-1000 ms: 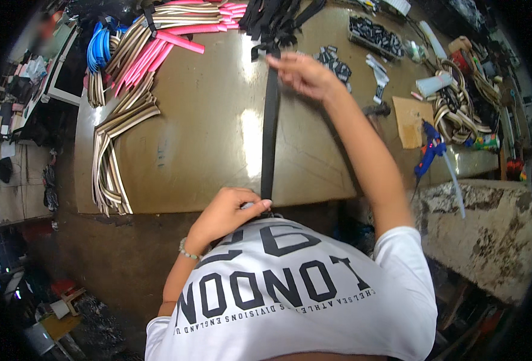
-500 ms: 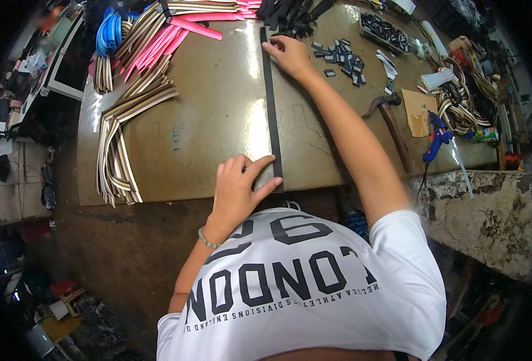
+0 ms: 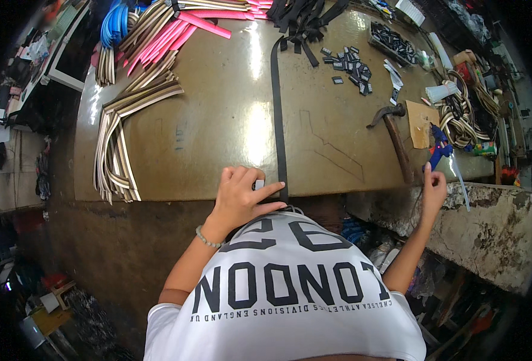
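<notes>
A long black strap (image 3: 279,114) lies straight across the table to its near edge. My left hand (image 3: 237,195) is at the strap's near end, index fingertip and thumb on it. Its other fingers are curled, with a small pale piece (image 3: 258,184) showing among them. On the right, my right hand (image 3: 434,191) has its fingertips closed at the lower end of a blue glue gun (image 3: 440,149), which lies by the table's right side. How firmly they grip it is hard to see.
A hammer (image 3: 398,144) and a cardboard piece (image 3: 422,123) lie left of the glue gun. Small black-and-white pieces (image 3: 353,69) are scattered near a filled tray (image 3: 392,45). Black straps (image 3: 305,21), pink strips (image 3: 163,45) and brown-white strips (image 3: 115,150) lie farther back and left.
My right hand has left the strap's far end and come back and right to the glue gun. My left hand has shifted slightly nearer, with the strap's near end.
</notes>
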